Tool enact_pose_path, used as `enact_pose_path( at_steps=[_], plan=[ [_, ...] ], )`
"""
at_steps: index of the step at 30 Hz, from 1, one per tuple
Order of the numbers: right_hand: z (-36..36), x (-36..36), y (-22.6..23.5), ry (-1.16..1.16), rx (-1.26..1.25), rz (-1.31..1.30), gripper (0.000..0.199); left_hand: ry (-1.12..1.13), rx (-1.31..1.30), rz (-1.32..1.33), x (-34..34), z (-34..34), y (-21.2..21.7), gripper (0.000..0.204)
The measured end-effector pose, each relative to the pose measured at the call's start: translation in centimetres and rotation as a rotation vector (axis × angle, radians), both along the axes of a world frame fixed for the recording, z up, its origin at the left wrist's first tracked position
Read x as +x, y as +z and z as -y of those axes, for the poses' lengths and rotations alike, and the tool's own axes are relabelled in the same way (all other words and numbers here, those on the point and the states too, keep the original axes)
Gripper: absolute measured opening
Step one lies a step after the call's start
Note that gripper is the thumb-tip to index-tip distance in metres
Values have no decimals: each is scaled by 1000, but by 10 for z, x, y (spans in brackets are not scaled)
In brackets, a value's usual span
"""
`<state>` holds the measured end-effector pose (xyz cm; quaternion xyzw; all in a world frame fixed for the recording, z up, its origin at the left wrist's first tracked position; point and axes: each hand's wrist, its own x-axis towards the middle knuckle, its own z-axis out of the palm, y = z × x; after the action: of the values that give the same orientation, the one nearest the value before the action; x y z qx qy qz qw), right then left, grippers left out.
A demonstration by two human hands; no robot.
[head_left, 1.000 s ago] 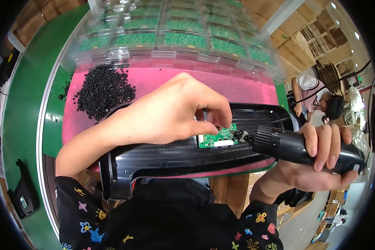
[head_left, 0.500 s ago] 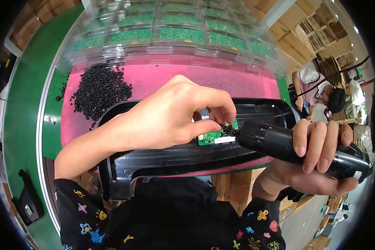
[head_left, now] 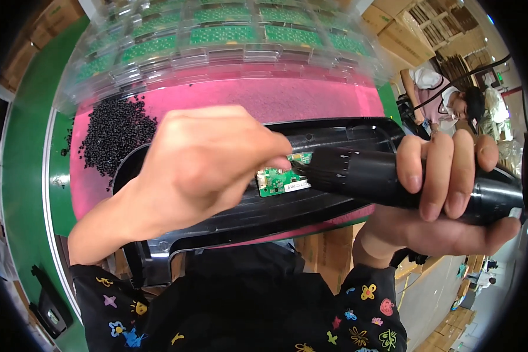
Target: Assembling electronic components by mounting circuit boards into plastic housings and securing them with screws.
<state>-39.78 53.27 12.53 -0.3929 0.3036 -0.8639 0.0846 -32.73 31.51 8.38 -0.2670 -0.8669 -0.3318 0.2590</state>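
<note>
Largest is the pink mat point(head_left: 334, 94), bearing the long black housing point(head_left: 240, 223) across the middle of the frame. From the right reaches the black cylindrical tool point(head_left: 364, 173), the right hand point(head_left: 439, 179) wrapped firmly round it. Left of centre, the left hand point(head_left: 208, 164) has a narrow grip; I cannot tell whether it pinches anything. Smallest, the green circuit board point(head_left: 276, 179) lies mid-frame inside the housing: the tool's nose has just closed in over its right edge, so both hands now work one spot
</note>
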Motion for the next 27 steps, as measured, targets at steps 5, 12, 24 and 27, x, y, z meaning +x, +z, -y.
enact_pose_path(
  at_steps=[5,12,24,27],
  plan=[
    [-15,-31,-9,-51,235,-95,67,71,96,38,-9,1,-2,14],
    [-4,-46,-32,-131,292,103,67,-178,-240,491,-4,5,-10,18],
    [1,-53,-36,-122,393,-1,65,-174,-380,704,-4,8,-11,27],
    [4,-61,-33,87,440,-68,67,-157,-395,738,-4,8,-9,28]
  ],
)
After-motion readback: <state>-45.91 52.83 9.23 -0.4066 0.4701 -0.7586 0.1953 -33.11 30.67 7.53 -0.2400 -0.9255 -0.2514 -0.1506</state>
